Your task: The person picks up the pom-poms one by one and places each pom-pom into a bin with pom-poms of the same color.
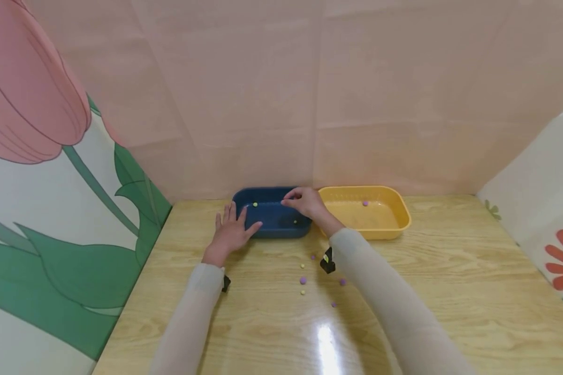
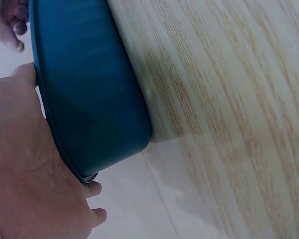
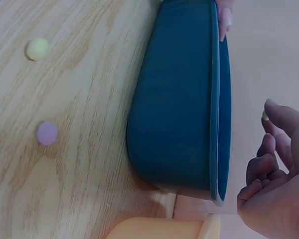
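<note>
My right hand [image 1: 307, 203] is over the right part of a dark blue tray [image 1: 277, 234]. Its thumb and index finger pinch a small yellow-green ball [image 3: 264, 115], clearest in the right wrist view. My left hand [image 1: 231, 233] rests on the tray's left end with fingers spread and fairly straight, the thumb over the near rim. Inside the blue tray lie a yellow-green ball [image 1: 255, 204] and a smaller one [image 1: 295, 222] near the right front. A yellow tray [image 1: 384, 234] stands just right of it, with a purple ball [image 1: 365, 203] inside.
On the wooden table [image 1: 262, 323], in front of the trays, lie several loose balls, among them a purple ball [image 1: 303, 280], a pale yellow ball [image 1: 302, 266] and another purple ball [image 1: 342, 282]. A pinkish wall covering [image 1: 253, 104] rises right behind the trays.
</note>
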{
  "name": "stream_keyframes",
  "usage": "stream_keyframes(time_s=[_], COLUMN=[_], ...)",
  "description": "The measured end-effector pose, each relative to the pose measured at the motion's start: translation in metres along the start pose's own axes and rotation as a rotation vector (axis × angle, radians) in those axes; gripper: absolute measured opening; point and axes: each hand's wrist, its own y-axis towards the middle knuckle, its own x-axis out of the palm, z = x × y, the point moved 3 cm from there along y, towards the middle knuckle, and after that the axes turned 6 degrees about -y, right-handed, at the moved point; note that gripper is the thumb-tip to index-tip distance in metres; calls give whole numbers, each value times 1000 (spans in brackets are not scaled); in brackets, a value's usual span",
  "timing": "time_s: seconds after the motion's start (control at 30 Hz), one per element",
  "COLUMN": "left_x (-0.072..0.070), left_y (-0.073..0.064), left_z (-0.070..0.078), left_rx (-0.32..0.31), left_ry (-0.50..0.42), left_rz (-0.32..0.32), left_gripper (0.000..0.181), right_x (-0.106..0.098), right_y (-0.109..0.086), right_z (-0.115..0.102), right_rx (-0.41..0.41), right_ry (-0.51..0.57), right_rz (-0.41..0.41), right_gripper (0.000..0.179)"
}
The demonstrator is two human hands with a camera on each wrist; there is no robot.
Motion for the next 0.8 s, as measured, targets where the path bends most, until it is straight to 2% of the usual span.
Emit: stream_keyframes(time_s=[0.17, 0.8], left_x=[1, -1], left_y=[-1, -1], left_z=[-1, 1], left_rx=[-8, 0], left_ry=[7, -11], left_rz=[-14, 3], left_gripper=[94, 94], right_x=[1, 4], right_y=[2, 6], right_z=[2, 3], right_rx=[19, 36], right_ry=[10, 9], right_rz=[-7, 13], right_gripper=[24, 26])
